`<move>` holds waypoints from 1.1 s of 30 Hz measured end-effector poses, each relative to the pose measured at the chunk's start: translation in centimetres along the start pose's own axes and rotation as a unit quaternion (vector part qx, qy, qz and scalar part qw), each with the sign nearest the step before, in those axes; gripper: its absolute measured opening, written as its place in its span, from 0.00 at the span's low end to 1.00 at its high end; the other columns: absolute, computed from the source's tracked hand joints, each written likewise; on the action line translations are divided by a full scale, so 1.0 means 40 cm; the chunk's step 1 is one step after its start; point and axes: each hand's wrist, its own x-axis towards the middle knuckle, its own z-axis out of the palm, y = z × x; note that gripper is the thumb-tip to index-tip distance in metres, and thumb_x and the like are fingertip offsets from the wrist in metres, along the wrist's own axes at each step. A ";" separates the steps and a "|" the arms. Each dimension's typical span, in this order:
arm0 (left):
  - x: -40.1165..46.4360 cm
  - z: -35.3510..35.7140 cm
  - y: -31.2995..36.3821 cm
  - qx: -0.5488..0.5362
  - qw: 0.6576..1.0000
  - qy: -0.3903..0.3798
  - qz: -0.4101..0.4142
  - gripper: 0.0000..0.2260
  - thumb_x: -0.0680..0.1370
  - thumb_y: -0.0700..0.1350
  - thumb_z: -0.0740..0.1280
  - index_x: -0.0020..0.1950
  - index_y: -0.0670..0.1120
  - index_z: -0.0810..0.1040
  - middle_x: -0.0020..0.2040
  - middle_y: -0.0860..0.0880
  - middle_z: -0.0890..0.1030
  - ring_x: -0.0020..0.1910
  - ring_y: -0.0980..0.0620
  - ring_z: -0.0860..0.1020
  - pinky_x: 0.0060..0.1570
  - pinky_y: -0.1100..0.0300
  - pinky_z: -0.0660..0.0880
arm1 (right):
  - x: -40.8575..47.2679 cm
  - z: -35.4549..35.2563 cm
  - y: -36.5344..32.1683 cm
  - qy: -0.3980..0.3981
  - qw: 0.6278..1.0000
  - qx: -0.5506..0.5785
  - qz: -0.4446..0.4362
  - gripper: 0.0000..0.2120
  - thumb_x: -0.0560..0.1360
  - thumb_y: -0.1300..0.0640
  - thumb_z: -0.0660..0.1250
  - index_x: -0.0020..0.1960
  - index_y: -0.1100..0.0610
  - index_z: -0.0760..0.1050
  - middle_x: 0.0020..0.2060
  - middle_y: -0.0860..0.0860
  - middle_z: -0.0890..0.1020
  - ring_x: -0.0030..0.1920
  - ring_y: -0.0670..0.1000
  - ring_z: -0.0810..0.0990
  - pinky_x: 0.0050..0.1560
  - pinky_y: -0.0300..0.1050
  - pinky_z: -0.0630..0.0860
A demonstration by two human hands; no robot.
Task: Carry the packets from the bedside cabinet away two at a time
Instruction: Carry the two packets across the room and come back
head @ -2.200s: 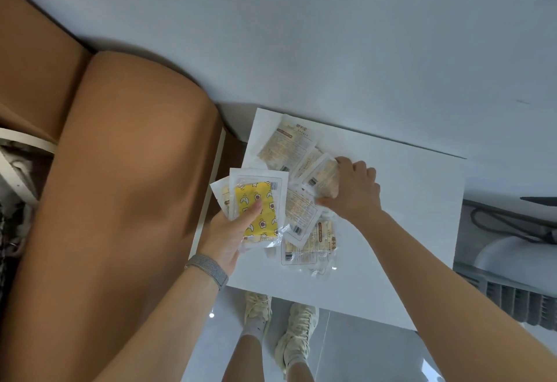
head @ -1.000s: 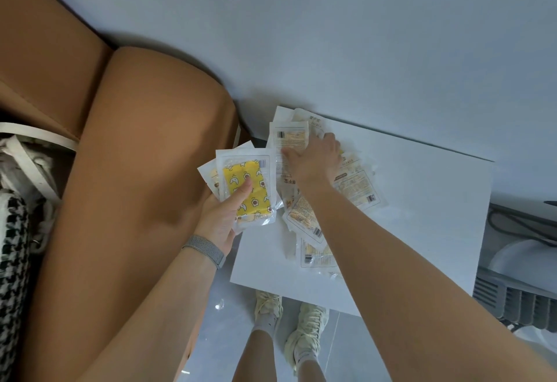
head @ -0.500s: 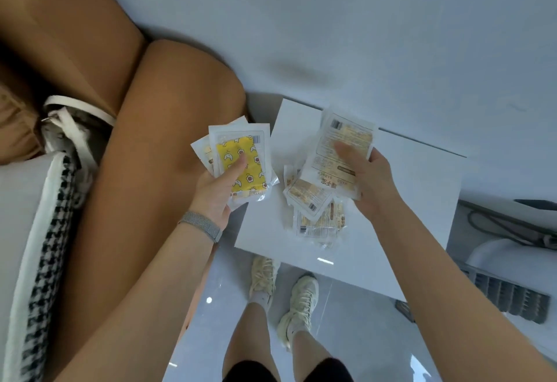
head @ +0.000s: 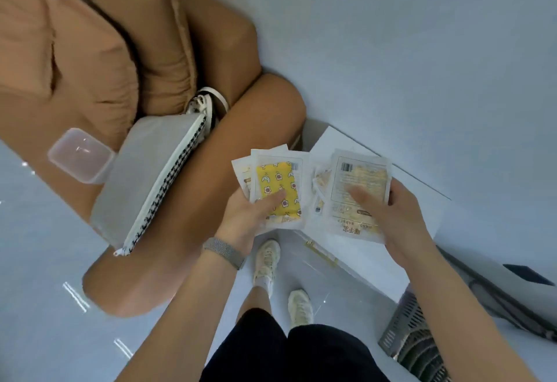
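Two hands hold packets up in front of the person, near the white bedside cabinet [head: 419,200]. The left hand [head: 244,215] grips a yellow packet with flowers [head: 278,182], thumb on its front, with another packet [head: 241,172] tucked behind it. The right hand [head: 391,215] grips a pale packet with a barcode [head: 358,182], and more packets [head: 319,188] peek out beside it, above the cabinet's top; a brown sofa [head: 135,50] stands to the left.
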 end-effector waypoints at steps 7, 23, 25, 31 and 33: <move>-0.363 -0.142 -0.022 -0.086 0.986 0.137 0.046 0.12 0.73 0.36 0.73 0.55 0.44 0.81 0.53 0.43 0.85 0.51 0.43 0.84 0.52 0.43 0.80 | -0.236 0.092 -0.038 -0.098 0.994 -0.043 0.009 0.15 0.71 0.58 0.75 0.56 0.55 0.80 0.49 0.50 0.86 0.47 0.52 0.86 0.48 0.53 0.81; -1.043 -0.589 -0.243 -0.283 0.861 0.390 0.162 0.11 0.74 0.38 0.72 0.56 0.46 0.81 0.51 0.47 0.86 0.50 0.44 0.84 0.49 0.47 0.81 | -0.758 0.624 0.064 -0.385 0.905 -0.170 -0.057 0.12 0.71 0.58 0.75 0.54 0.56 0.80 0.47 0.50 0.86 0.46 0.50 0.86 0.46 0.51 0.83; -1.135 -0.661 -0.300 -0.301 0.841 0.419 0.165 0.11 0.74 0.38 0.72 0.55 0.47 0.81 0.51 0.47 0.86 0.50 0.44 0.84 0.53 0.45 0.80 | -0.843 0.690 0.111 -0.410 0.893 -0.178 -0.051 0.12 0.72 0.59 0.75 0.54 0.56 0.80 0.47 0.51 0.86 0.47 0.51 0.86 0.48 0.52 0.82; -1.365 -0.857 -0.468 -0.352 0.783 0.477 0.187 0.13 0.75 0.38 0.71 0.59 0.45 0.80 0.53 0.45 0.85 0.52 0.43 0.83 0.54 0.45 0.79 | -1.073 0.863 0.266 -0.464 0.861 -0.203 -0.043 0.09 0.72 0.59 0.74 0.52 0.55 0.80 0.44 0.51 0.87 0.44 0.52 0.86 0.45 0.52 0.83; -1.409 -0.909 -0.510 -0.365 0.767 0.492 0.189 0.15 0.75 0.38 0.71 0.61 0.45 0.79 0.54 0.45 0.85 0.53 0.43 0.83 0.55 0.44 0.78 | -1.125 0.905 0.310 -0.467 0.861 -0.198 -0.031 0.08 0.72 0.60 0.74 0.51 0.55 0.80 0.43 0.51 0.87 0.42 0.51 0.86 0.43 0.49 0.83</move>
